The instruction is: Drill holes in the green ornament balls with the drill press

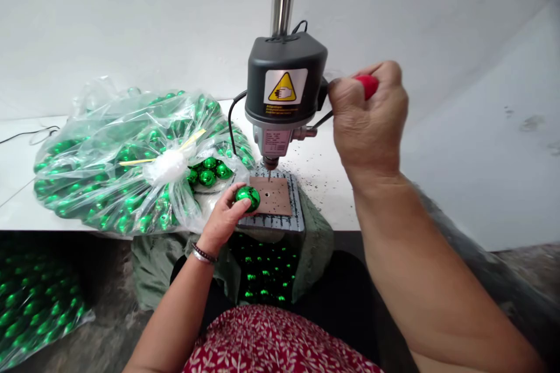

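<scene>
A shiny green ball ornament is pinched in my left hand, just left of the drill bit and over the edge of a brown board. The board has a small dark hole and lies on the grey base plate of a drill press. My right hand is closed around the red-tipped lever handle at the press's right side. The bit points down above the board, apart from the ball.
A clear plastic bag full of green balls lies on the white table at left. Dark shavings dot the table and board. Another bag of balls sits low at left. More balls show below the base, beside green cloth.
</scene>
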Motion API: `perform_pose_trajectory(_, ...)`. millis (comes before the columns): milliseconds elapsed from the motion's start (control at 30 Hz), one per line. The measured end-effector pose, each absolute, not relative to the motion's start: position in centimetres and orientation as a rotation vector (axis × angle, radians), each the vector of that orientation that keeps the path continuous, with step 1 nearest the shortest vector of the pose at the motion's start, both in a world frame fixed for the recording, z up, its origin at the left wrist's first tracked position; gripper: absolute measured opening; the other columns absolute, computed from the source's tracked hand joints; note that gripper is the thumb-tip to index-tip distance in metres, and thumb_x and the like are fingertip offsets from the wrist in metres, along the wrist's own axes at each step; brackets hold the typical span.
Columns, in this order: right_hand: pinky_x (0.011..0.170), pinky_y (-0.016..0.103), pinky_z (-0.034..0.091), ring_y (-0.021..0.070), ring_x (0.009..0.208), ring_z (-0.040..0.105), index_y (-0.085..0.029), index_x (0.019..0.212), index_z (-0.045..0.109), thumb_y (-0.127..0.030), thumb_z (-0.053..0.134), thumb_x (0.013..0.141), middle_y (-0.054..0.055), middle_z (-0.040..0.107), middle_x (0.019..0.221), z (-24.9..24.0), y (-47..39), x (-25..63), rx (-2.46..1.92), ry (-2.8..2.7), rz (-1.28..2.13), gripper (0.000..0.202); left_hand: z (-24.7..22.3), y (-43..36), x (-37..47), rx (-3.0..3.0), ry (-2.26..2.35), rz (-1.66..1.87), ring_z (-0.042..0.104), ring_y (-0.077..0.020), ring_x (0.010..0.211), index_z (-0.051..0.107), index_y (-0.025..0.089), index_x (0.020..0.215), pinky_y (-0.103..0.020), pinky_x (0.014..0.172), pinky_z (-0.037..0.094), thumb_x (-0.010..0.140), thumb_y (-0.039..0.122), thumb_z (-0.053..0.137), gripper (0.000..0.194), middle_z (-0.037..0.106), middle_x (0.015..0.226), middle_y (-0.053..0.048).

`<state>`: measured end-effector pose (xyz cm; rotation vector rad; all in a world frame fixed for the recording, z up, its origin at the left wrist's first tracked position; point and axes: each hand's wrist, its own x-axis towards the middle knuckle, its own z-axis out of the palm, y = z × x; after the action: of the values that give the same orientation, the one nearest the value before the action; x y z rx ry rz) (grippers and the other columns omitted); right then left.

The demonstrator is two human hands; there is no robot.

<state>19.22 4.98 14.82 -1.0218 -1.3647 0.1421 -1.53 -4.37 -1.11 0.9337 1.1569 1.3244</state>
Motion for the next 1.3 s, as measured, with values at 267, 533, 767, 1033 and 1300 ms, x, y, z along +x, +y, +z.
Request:
perform_pose_trajectory(267, 0.076, 0.026, 0.045, 0.0052, 0.067, 0.038, -0.02, 0.081, 0.039, -0.025, 0.059, 0.092, -0.007, 0.039, 0.07, 15.2, 4.4, 18.8, -1.041, -1.359, 0.219, 0.022, -1.7, -3.7, 0.2, 0.95, 1.209, 1.237, 0.065, -0.02, 0.091, 0.055, 0.025, 0.133, -0.029, 0.069, 0.053, 0.068, 0.064, 0.077, 0.079, 0.066, 0.115, -0.007)
perform_pose_trajectory(533, 0.072, 0.024, 0.041, 0.0061, 0.067, 0.038, -0.021, 0.08, 0.037, -0.022, 0.061, 0.089, -0.007, 0.042, 0.07, 16.0, 3.6, 18.3, -1.125, -1.327, 0.276, 0.026, -1.9, -2.5, 0.1, 1.12, 1.309, 1.096, 0.069, -0.0248, 0.105, 0.038, 0.029, 0.15, -0.036, 0.075, 0.06, 0.094, 0.065, 0.043, 0.066, 0.063, 0.132, -0.013)
perform_pose_trajectory(767, 0.071, 0.021, 0.045, 0.004, 0.065, 0.04, -0.022, 0.083, 0.035, -0.025, 0.06, 0.092, -0.008, 0.039, 0.07, 15.9, 3.7, 18.2, -1.061, -1.323, 0.352, 0.027, -1.7, 0.0, -1.1, 1.536, 1.57, 1.121, 0.064, -0.0251, 0.114, 0.061, 0.017, 0.129, -0.038, 0.104, 0.049, 0.081, 0.038, 0.071, 0.053, 0.069, 0.123, -0.01)
perform_pose_trajectory(1033, 0.074, 0.02, 0.043, 0.0032, 0.068, 0.041, -0.02, 0.081, 0.038, -0.024, 0.061, 0.09, -0.007, 0.046, 0.074, 16.2, 3.5, 18.3, -1.077, -1.322, 0.308, 0.025, -1.7, 1.1, 0.0, 1.592, 1.595, 1.011, 0.066, -0.0251, 0.11, 0.065, 0.019, 0.126, -0.037, 0.1, 0.051, 0.082, 0.032, 0.071, 0.046, 0.073, 0.12, -0.008)
perform_pose_trajectory(1300, 0.068, 0.021, 0.038, 0.0039, 0.067, 0.041, -0.02, 0.079, 0.039, -0.022, 0.066, 0.089, -0.007, 0.047, 0.071, 16.9, 2.8, 18.2, -1.145, -1.312, 0.344, 0.028, -1.3, 1.2, 1.2, 1.772, 1.664, 0.924, 0.065, -0.0296, 0.117, 0.067, 0.022, 0.126, -0.045, 0.108, 0.048, 0.074, 0.025, 0.08, 0.054, 0.072, 0.125, -0.008)
